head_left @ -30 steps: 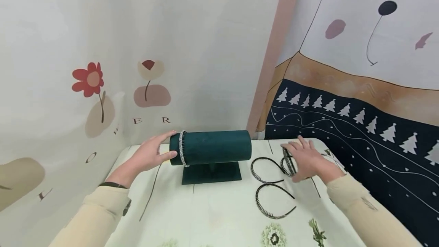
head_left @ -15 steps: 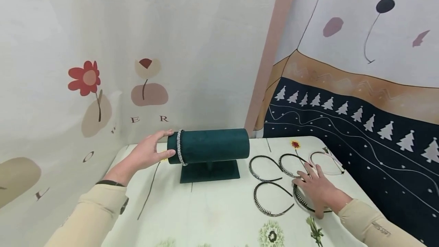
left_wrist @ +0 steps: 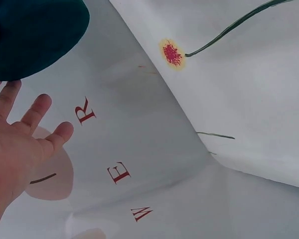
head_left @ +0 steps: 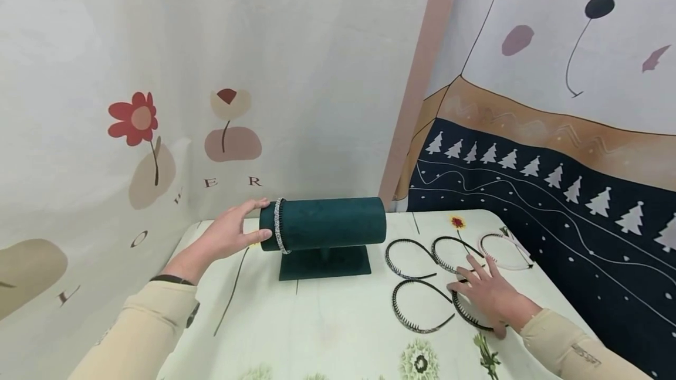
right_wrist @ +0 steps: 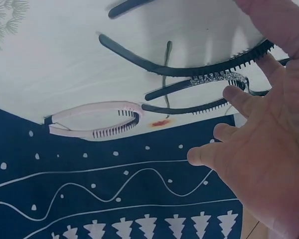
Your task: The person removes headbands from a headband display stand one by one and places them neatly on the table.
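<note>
A dark green velvet headband stand [head_left: 333,224], a horizontal roll on a flat base, stands at the table's back. My left hand [head_left: 224,234] holds the roll's left end, thumb in front and index finger on top; its other fingers are spread in the left wrist view. A glittery silver headband [head_left: 277,224] hangs around the roll near that end. On the right side, my right hand [head_left: 488,295] rests over a black toothed headband [head_left: 467,316] on the table, fingers spread and touching it. The right wrist view shows this black headband [right_wrist: 189,72] passing by the thumb and index finger, partly hidden.
Nearby lie two more dark headbands, one left of the hand [head_left: 401,309] and one behind [head_left: 396,263]. A third dark headband [head_left: 439,254] and a pale pink headband [head_left: 483,245] lie farther back. White and navy printed curtains [head_left: 475,186] bound the table [head_left: 338,321].
My right hand has come down toward the near right and laid a black headband on the table. Its fingers have barely moved since half a second ago. The left hand stays on the stand.
</note>
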A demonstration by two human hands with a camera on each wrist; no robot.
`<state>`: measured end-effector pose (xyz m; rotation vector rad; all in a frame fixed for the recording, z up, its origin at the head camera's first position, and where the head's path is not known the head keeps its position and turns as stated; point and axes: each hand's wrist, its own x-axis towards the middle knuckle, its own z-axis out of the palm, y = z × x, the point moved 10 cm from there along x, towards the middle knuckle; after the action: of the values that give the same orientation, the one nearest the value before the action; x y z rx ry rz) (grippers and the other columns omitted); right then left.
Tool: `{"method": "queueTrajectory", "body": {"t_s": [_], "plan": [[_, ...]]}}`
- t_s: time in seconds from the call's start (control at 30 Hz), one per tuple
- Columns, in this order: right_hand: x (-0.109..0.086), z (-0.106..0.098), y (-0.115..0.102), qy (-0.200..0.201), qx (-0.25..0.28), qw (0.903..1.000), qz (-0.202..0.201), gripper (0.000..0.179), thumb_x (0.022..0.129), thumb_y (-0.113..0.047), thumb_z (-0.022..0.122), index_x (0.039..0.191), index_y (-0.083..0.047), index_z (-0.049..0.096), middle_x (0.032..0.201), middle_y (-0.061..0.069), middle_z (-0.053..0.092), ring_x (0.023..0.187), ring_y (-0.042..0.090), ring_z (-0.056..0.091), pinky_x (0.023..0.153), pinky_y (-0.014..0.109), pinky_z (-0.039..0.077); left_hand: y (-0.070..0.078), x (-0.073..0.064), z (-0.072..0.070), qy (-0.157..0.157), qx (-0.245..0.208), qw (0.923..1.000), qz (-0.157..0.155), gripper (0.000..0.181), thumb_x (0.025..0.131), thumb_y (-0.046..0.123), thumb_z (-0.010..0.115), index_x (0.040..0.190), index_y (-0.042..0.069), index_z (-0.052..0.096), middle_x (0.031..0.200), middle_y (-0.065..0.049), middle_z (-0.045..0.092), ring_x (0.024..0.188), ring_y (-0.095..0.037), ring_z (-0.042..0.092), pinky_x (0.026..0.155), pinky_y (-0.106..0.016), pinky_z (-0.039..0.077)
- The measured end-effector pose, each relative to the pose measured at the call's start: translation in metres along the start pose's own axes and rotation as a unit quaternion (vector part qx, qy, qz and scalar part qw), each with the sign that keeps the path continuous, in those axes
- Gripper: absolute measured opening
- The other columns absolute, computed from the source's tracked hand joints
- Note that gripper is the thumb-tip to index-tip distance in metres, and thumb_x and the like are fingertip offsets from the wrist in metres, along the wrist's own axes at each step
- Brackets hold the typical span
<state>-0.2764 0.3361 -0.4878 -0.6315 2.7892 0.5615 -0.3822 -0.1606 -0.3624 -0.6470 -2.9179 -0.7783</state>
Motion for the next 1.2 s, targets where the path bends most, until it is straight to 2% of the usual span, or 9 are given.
{"method": "queueTrajectory", "body": {"t_s": [0.13,0.37,0.6,0.7,0.8,0.9,0.97,1.03,1.2], "plan": [[-0.001,0.0,0.005,0.005,0.043,0.999,0.011,0.125,0.044,-0.037,0.11,0.152,-0.019,0.05,0.164,0.022,0.043,0.157,0.058,0.028,0.121,0.084,0.02,-0.001,0.0,0.0,-0.004,-0.002,1.0,-0.005,0.079,0.099,0.039,0.077,0.164,0.013,0.041,0.167,-0.023,0.044,0.112,-0.036,0.062,0.099,-0.061,0.057],[0.002,-0.002,0.013,0.035,0.122,0.9907,0.05,0.109,0.06,-0.053,0.1,0.143,0.006,0.059,0.163,0.029,0.043,0.157,0.059,0.023,0.123,0.084,0.012,-0.002,-0.001,-0.002,-0.001,0.0,1.0,-0.006,0.079,0.099,0.039,0.077,0.164,0.014,0.041,0.166,-0.023,0.045,0.114,-0.037,0.062,0.1,-0.062,0.057],[0.004,-0.005,0.01,0.041,0.12,0.9911,0.039,0.105,0.055,-0.046,0.105,0.14,-0.002,0.062,0.162,0.028,0.045,0.157,0.059,0.023,0.121,0.085,0.014,-0.002,-0.002,-0.001,0.0,0.0,1.0,-0.01,0.079,0.099,0.041,0.078,0.164,0.015,0.041,0.166,-0.022,0.045,0.12,-0.04,0.061,0.103,-0.063,0.056],[0.004,-0.014,0.011,0.047,0.128,0.9901,0.033,0.101,0.058,-0.043,0.105,0.14,-0.003,0.062,0.158,0.028,0.049,0.153,0.06,0.032,0.119,0.084,0.022,-0.001,-0.001,0.0,-0.002,-0.003,0.9999,-0.01,0.079,0.099,0.04,0.078,0.164,0.014,0.041,0.167,-0.023,0.045,0.133,-0.048,0.058,0.107,-0.066,0.054],[0.007,-0.034,0.015,0.082,0.155,0.9836,0.043,0.088,0.069,-0.036,0.099,0.141,-0.001,0.062,0.148,0.026,0.06,0.138,0.054,0.054,0.111,0.074,0.044,0.001,-0.001,-0.001,-0.002,-0.007,0.9999,-0.009,0.079,0.099,0.04,0.077,0.164,0.014,0.041,0.166,-0.023,0.046,0.14,-0.05,0.055,0.106,-0.065,0.055],[0.013,-0.061,0.017,0.147,0.181,0.9704,0.063,0.072,0.084,-0.034,0.09,0.141,-0.002,0.062,0.138,0.022,0.069,0.112,0.041,0.072,0.088,0.059,0.061,0.002,-0.002,-0.001,-0.001,-0.009,0.9999,-0.011,0.078,0.1,0.04,0.077,0.164,0.013,0.041,0.165,-0.023,0.047,0.138,-0.05,0.056,0.101,-0.062,0.058],[0.02,-0.079,0.017,0.193,0.2,0.9577,0.076,0.071,0.089,-0.037,0.087,0.145,-0.003,0.061,0.135,0.021,0.071,0.099,0.034,0.076,0.075,0.051,0.062,0.003,-0.002,-0.001,-0.001,-0.009,0.9999,-0.01,0.078,0.099,0.04,0.077,0.164,0.013,0.041,0.164,-0.024,0.048,0.136,-0.049,0.057,0.1,-0.061,0.059],[0.028,-0.099,0.013,0.234,0.22,0.9429,0.088,0.072,0.092,-0.04,0.084,0.15,-0.005,0.058,0.139,0.02,0.07,0.098,0.032,0.076,0.072,0.049,0.062,0.003,-0.002,0.0,-0.002,-0.009,0.9999,-0.009,0.079,0.099,0.04,0.077,0.164,0.013,0.041,0.164,-0.024,0.048,0.136,-0.049,0.057,0.1,-0.061,0.059],[0.056,-0.165,-0.02,0.331,0.282,0.8975,0.074,0.078,0.094,-0.045,0.082,0.156,-0.01,0.053,0.151,0.015,0.065,0.126,0.036,0.069,0.098,0.055,0.06,0.001,-0.003,0.0,-0.001,-0.005,1.0,-0.007,0.079,0.1,0.04,0.077,0.164,0.013,0.04,0.163,-0.025,0.049,0.135,-0.049,0.058,0.099,-0.061,0.059]]}}
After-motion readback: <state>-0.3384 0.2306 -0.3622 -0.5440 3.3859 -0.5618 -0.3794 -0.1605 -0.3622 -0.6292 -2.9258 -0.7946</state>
